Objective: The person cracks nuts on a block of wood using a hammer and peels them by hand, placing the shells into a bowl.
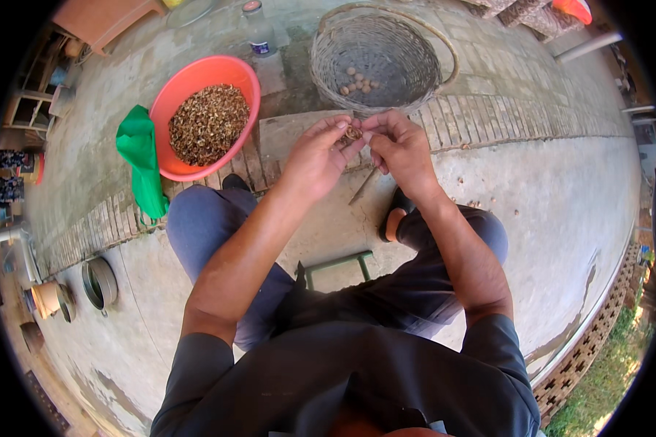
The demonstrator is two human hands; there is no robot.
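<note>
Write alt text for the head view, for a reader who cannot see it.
A seated person's left hand and right hand together pinch a small brown nut above a concrete floor. Ahead stand a round orange plastic basin of brown shell fragments and a woven wicker basket holding a few nuts.

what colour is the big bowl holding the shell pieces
The bowl is orange-red, or salmon pink, seen best in the head view.

Small nut (pixel 353 133) mostly hidden betw. fingertips; bottle (pixel 257 29) top cut off at frame edge.
</note>
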